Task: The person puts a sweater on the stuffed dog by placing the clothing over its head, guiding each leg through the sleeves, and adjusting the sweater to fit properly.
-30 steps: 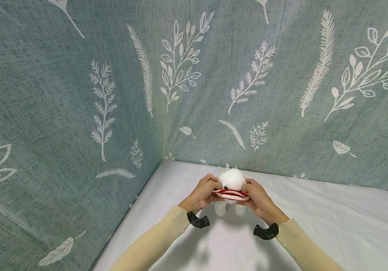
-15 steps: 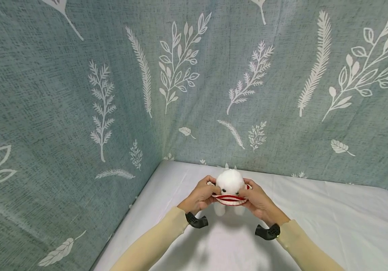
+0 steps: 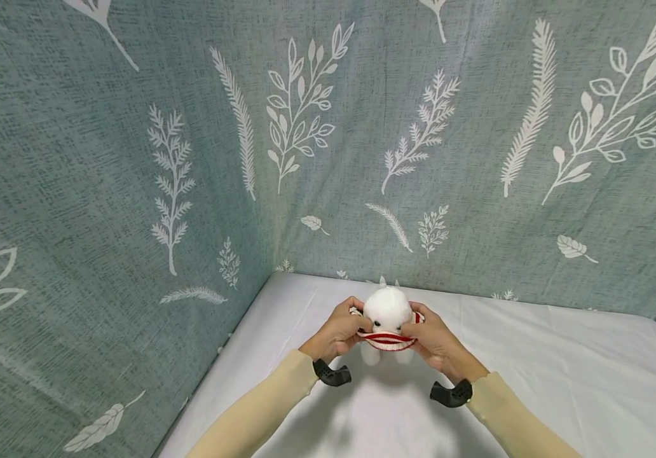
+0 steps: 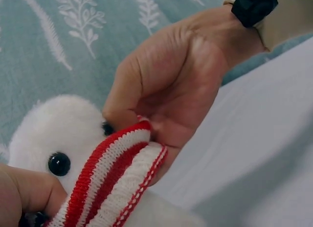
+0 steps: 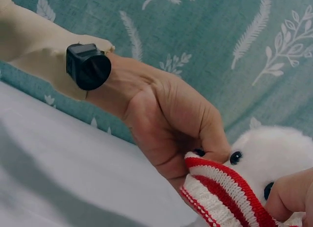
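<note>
A white plush toy (image 3: 387, 306) with black eyes stands upright on the white cloth, two small points on top of its head. A red-and-white striped knit piece (image 3: 391, 343), like a small sweater or neck band, is stretched across the front of its head just below the eyes. At the left end of the knit, my left hand (image 3: 339, 329) pinches the edge. My right hand (image 3: 441, 340) grips the opposite end, its thumb near the other eye. Both wrist views show the ribbed rim (image 4: 132, 183) pulled taut between the hands. Most fingers behind the knit are hidden.
The white-cloth surface (image 3: 534, 356) spreads to both sides. Blue-green curtains with white leaf prints (image 3: 477, 254) hang behind and along the left. Black bands (image 3: 332, 373) sit on both wrists.
The knit piece has slid slightly down the toy's face, so both eyes now show above its rim. A red-striped part has come into view by the right hand. Both hands keep their hold.
</note>
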`<state>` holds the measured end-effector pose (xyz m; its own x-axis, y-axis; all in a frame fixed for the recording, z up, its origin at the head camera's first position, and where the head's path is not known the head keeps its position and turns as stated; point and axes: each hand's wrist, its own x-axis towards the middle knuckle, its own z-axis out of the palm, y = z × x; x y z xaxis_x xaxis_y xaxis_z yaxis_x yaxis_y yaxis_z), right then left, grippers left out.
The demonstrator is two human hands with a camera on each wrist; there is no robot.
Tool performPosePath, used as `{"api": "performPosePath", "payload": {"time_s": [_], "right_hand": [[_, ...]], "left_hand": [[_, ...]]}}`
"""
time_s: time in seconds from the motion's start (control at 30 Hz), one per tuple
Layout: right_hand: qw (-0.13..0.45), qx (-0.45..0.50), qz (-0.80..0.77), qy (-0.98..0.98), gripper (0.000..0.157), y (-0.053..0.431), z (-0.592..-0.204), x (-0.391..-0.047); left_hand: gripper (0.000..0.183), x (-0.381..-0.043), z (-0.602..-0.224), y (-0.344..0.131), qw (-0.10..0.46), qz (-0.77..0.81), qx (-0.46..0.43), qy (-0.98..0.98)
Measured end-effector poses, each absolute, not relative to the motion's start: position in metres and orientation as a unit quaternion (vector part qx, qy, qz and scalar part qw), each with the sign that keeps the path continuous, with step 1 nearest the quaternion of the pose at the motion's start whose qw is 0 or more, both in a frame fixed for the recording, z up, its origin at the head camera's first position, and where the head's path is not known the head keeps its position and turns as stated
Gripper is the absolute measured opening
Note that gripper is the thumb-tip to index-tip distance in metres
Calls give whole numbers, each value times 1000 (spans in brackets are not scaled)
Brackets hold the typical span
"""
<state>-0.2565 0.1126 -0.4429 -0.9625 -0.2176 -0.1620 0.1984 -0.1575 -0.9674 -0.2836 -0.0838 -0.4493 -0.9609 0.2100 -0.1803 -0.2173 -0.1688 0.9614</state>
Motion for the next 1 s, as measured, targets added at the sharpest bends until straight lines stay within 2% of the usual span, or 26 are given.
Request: {"api": "performPosePath", "payload": {"time_s": [0.3, 0.5, 0.7, 1.0], "right_hand": [[116, 14, -759, 640, 72, 111, -444, -257], [128, 36, -783, 608, 64, 107, -445, -254], [143, 42, -795, 588, 70, 106, -445, -254], [114, 27, -784, 609, 78, 102, -444, -253]], "left_hand": [[41, -280, -447, -84, 144, 771, -8, 620], [50, -283, -441, -85, 179, 754, -7, 632], [57, -282, -441, -83, 184, 757, -7, 627], [71, -276, -446, -74, 159, 774, -4, 613]]}}
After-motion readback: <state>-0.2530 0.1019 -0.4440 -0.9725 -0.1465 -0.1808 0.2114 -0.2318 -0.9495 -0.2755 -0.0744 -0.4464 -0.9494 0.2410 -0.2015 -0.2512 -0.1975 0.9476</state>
